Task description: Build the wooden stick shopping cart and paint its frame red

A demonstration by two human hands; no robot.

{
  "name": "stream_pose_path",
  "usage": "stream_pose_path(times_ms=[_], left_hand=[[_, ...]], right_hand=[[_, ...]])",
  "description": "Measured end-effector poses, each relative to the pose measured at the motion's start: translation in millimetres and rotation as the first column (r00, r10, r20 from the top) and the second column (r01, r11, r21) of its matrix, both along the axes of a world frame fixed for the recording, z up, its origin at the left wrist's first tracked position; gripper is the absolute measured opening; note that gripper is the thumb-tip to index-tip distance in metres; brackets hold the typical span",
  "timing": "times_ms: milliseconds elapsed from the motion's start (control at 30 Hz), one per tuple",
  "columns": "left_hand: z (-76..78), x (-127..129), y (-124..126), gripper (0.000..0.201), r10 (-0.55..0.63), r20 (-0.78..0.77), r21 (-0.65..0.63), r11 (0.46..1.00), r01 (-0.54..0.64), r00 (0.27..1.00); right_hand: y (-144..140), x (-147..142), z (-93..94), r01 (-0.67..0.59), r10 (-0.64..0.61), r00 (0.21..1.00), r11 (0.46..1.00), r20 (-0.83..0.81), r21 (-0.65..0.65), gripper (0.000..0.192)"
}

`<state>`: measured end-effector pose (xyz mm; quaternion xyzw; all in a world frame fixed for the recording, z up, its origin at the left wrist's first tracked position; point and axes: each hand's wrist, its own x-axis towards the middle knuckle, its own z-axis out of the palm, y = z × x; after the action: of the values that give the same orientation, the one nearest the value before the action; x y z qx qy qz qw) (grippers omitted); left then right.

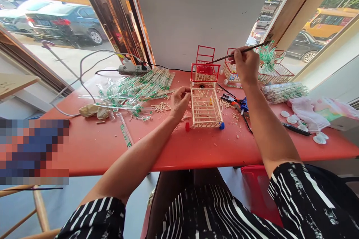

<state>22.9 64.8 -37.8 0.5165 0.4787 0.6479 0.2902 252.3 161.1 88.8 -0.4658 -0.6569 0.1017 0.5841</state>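
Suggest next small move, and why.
Perhaps run the thin dark tool along the red upper frame of the small cart: the right hand holds it, tip by that frame, and the left hand is at the cart's side.

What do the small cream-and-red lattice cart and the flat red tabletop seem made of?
The lattice cart: probably wood, built of what look like thin pale, matt sticks; its red upper part may be painted. The red tabletop: perhaps plastic or laminate, smooth, softly shiny, no grain visible.

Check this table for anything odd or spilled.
On the cart, the red wheel and blue wheel don't match. Stick bits also lie scattered on the table, looking spilled.
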Motion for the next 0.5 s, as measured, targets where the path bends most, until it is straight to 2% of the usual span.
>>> stream_pose_path(times_ms=[200, 333, 500], left_hand=[[-2.4, -1.5, 2.5, 0.021, -0.031, 0.024, -0.017, 0.999, 0.032, 0.999], [0.9, -1.2, -0.7, 0.021, -0.040, 0.025, -0.009, 0.999, 0.040, 0.999], [5.6, 0.4, -4.0, 0.022, -0.012, 0.001, -0.014, 1.000, 0.012, 1.000]], right_hand=[[33.7, -23.2, -8.4, 0.122, -0.102, 0.981, 0.986, 0.168, -0.112, 0.022], [45.8, -27.6, -18.1, 0.196, -0.161, 0.956, 0.972, 0.246, -0.126, 0.022], [54.1, -30.1, -29.5, 0.234, -0.171, 0.942, 0.951, 0.290, -0.200, 0.020]])
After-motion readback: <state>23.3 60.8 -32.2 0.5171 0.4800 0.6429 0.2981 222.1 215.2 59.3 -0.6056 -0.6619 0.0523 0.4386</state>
